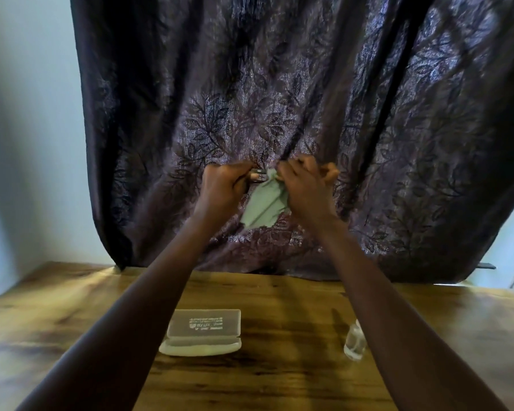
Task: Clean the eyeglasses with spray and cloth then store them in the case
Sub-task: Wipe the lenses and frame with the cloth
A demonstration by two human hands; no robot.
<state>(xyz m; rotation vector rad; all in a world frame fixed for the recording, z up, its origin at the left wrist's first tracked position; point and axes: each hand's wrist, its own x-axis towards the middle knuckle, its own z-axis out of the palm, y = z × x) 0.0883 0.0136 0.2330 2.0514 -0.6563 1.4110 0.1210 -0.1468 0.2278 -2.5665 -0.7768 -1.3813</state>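
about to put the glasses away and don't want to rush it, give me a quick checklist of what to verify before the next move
1. Grip: the left hand holds the dark-framed eyeglasses raised above the table: ok.
2. Wipe: the right hand presses the pale green cleaning cloth to them: ok.
3. Lenses clean: cannot tell, hands and cloth hide most of them.
4. Temples folded: cannot tell.
5. The translucent white plastic case lies open on the brown wooden table: ok.
6. The small clear spray bottle stands apart from the case, to its right: ok.
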